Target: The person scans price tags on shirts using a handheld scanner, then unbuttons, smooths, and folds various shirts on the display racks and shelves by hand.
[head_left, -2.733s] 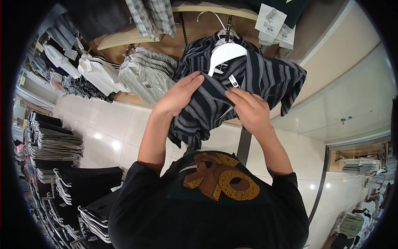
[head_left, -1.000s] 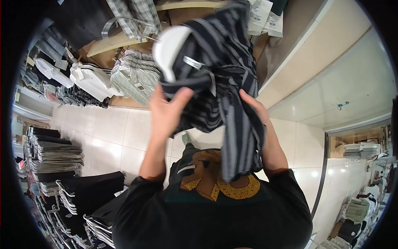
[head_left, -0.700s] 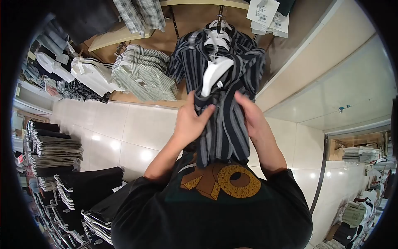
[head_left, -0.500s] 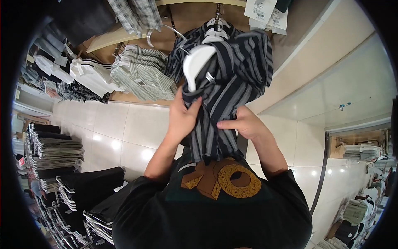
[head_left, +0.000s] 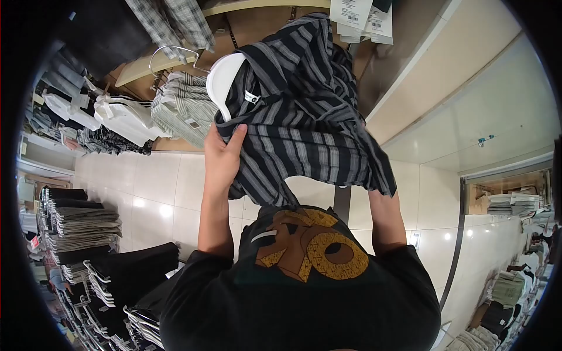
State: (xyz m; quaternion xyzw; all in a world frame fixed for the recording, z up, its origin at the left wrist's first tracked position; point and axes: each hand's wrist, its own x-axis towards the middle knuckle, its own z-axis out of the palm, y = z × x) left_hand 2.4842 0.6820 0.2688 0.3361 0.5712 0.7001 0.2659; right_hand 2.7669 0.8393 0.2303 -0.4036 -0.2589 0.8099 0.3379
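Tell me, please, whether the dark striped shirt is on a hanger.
On: the white hanger sits within the open neck of the dark striped shirt.

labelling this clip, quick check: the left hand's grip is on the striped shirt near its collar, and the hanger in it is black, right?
Not quite: the hanger is white, not black, as the head view shows. The left hand does grip the striped shirt near its collar.
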